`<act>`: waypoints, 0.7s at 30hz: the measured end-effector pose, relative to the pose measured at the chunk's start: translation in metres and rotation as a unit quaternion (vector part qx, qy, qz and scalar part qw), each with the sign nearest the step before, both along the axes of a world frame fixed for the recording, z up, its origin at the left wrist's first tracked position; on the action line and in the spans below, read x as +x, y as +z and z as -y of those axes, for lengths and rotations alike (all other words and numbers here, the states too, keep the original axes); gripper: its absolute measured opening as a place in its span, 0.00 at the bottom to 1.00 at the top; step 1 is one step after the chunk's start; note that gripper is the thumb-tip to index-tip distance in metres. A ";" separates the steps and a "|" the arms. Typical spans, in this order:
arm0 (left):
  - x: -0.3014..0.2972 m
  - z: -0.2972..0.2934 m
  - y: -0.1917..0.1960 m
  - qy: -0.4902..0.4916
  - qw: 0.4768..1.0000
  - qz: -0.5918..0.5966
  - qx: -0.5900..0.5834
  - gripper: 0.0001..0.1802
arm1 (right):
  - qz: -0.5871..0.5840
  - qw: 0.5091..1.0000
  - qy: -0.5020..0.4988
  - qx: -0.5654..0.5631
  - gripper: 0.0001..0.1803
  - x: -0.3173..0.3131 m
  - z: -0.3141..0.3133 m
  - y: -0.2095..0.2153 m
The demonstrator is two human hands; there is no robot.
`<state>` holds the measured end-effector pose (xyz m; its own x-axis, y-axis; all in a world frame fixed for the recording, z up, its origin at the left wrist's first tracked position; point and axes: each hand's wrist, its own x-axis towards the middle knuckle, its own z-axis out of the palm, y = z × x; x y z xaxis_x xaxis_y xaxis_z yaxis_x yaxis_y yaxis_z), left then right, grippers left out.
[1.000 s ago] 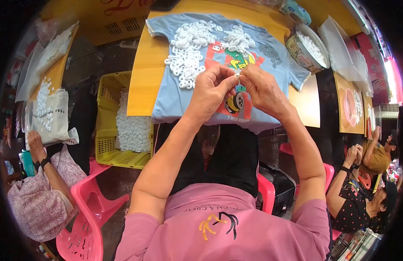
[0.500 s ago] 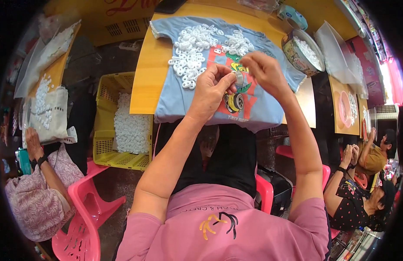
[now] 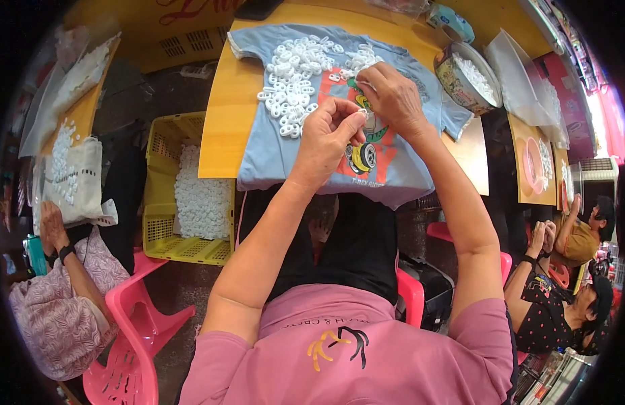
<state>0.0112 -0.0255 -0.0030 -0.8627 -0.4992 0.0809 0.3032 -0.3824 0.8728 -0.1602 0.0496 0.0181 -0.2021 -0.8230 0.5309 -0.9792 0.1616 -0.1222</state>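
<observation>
A blue T-shirt [image 3: 258,152] with a printed picture lies spread over the yellow table in front of me. On it sits a large heap of small white plastic pieces with two holes [image 3: 290,84], and a smaller heap [image 3: 358,59] lies to its right. My left hand [image 3: 331,135] is closed over the shirt, pinching one small white piece [image 3: 362,112] between thumb and forefinger. Just above and to the right, my right hand [image 3: 396,100] has bent fingers, their tips down at the near edge of the smaller heap. Whatever those fingertips hold is hidden.
A round tin [image 3: 469,77] of white pieces and a clear plastic bin [image 3: 521,84] stand at the right. A yellow crate [image 3: 157,202] filled with white pieces is on the floor to my left. Pink chairs [image 3: 140,304] and other people sit on both sides.
My right hand has moved left and away from me, from beside the left hand to the smaller heap. The left hand stays in nearly the same place, still pinching.
</observation>
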 end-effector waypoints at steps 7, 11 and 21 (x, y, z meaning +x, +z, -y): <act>-0.001 0.001 0.000 0.012 0.999 -0.014 0.050 0.06 | 0.600 0.795 0.005 -0.093 0.16 0.024 -0.025 0.015; -0.001 0.002 0.001 0.019 0.998 -0.016 0.059 0.07 | 0.760 0.637 0.044 -0.126 0.16 0.035 -0.038 0.011; 0.001 -0.002 0.000 -0.005 0.997 -0.077 0.027 0.06 | 0.781 0.604 0.046 -0.154 0.14 0.060 -0.044 0.010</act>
